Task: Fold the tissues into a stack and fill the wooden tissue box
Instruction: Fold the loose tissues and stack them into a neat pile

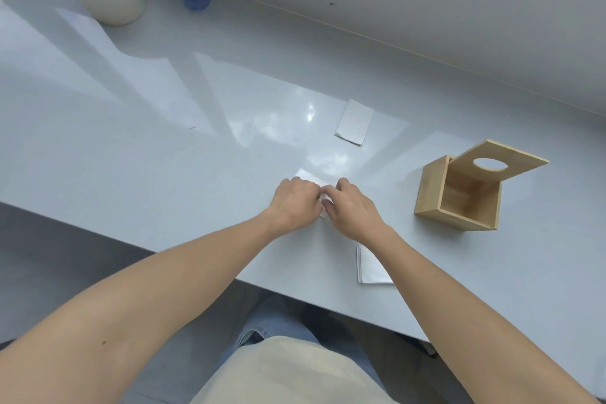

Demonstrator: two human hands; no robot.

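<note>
Tissue (pixel 310 176) beneath both hands (pixel 323 203)

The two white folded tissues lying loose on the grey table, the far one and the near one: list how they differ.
The far white folded tissue lies in full view beyond both hands; the near white folded tissue sits by the table's front edge, partly hidden under the right forearm. The far one is well away from the open wooden tissue box, up the grey table; the near one lies below the box. Both rest flat, untouched.
</note>
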